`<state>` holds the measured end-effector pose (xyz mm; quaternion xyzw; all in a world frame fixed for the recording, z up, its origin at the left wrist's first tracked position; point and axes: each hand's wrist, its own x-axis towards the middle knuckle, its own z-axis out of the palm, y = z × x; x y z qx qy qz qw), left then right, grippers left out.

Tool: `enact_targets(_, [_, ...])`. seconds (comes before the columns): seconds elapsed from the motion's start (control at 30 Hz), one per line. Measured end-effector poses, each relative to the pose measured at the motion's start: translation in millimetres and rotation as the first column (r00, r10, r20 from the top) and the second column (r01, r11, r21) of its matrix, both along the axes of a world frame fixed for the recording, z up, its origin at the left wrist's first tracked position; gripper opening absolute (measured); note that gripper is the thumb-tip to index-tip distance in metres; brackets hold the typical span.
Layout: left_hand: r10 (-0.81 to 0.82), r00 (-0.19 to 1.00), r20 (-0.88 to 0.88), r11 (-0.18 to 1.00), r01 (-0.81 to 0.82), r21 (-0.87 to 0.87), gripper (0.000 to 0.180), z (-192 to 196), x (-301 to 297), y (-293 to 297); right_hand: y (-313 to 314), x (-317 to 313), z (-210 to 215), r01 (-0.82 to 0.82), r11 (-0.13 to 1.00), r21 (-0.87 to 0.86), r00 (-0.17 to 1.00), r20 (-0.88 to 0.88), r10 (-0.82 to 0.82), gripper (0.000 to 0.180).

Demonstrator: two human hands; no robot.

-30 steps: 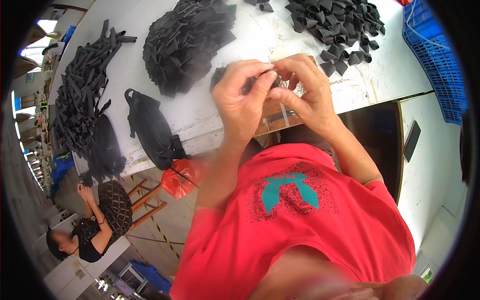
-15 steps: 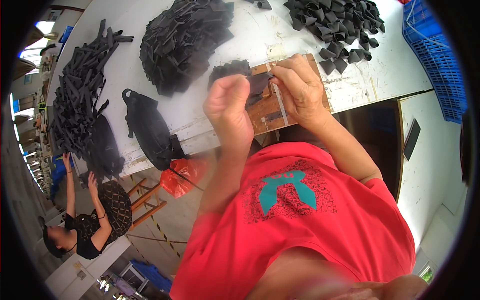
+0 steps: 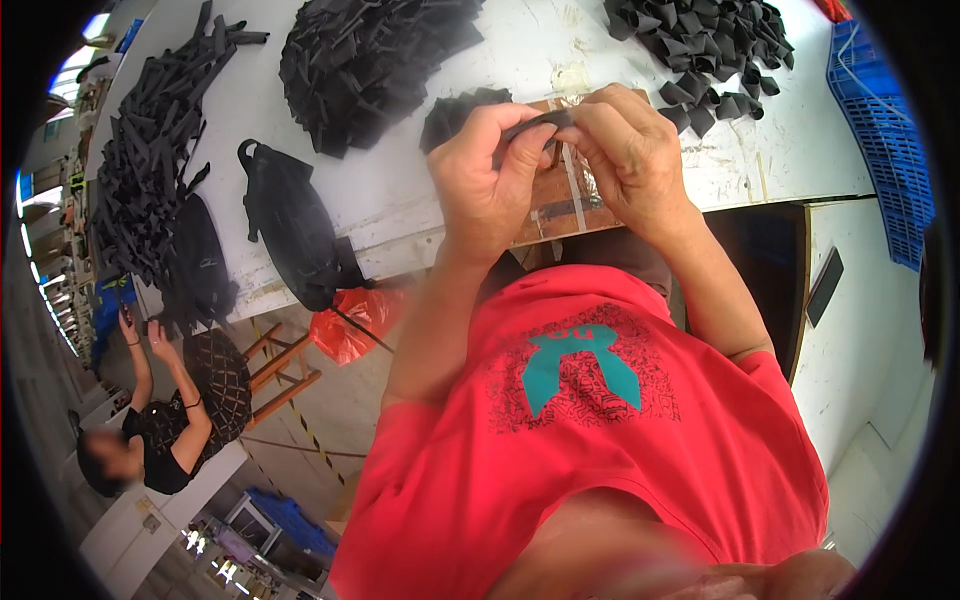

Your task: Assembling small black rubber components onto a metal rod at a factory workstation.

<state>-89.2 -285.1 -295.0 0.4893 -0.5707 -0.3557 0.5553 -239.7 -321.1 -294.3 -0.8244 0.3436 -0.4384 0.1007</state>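
Between my two hands is a small piece of black fabric (image 3: pixel 540 122), bent or folded over. My left hand (image 3: pixel 485 175) is closed, pinching the fabric's left end between thumb and fingers. The fingertips of my right hand (image 3: pixel 632 155) pinch its right end. Both hands are just above a brown wooden board (image 3: pixel 560 205) with a pale strip across it, lying at the table's near edge. Beside my left hand sits a small stack of flat black pieces (image 3: pixel 462 115). The fingers partly hide the held piece.
On the white table (image 3: pixel 380 215) lie a large heap of black pieces (image 3: pixel 360 70), curled black pieces (image 3: pixel 705 50), long black strips (image 3: pixel 155 150) and a black bag (image 3: pixel 290 220). A blue crate (image 3: pixel 880 130) stands right. A red plastic bag (image 3: pixel 355 325) hangs near another person (image 3: pixel 165 430) at left.
My hands have drawn closer over the piece, with the left thumb now lying along it. The view has shifted slightly, moving the table's things upward.
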Motion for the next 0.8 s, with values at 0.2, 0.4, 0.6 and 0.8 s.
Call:
enact_targets(0.2, [0.168,0.981,0.097,0.984,-0.161,-0.076,0.009,-48.3,15.6,-2.2,-9.9,-13.3,19.7,-0.312,0.769,0.558,0.919,0.383,0.095,0.019])
enact_targets(0.4, [0.217,0.661,0.718,0.975,-0.181,-0.128,0.027,-102.9,10.5,8.4,-29.1,-42.4,-18.0,-0.138,0.695,0.706,0.789,0.503,-0.354,0.037])
enact_targets(0.6, [0.195,0.461,0.866,0.963,-0.258,-0.079,0.021,-118.5,1.8,-3.5,32.7,-33.2,-59.0,-0.346,0.364,0.865,0.767,0.484,-0.421,0.034])
enact_targets(0.8, [0.152,0.36,0.921,0.977,-0.193,-0.086,0.014,-110.5,-3.0,-4.8,43.2,-33.9,-64.7,-0.364,0.213,0.907,0.826,0.42,-0.375,0.031])
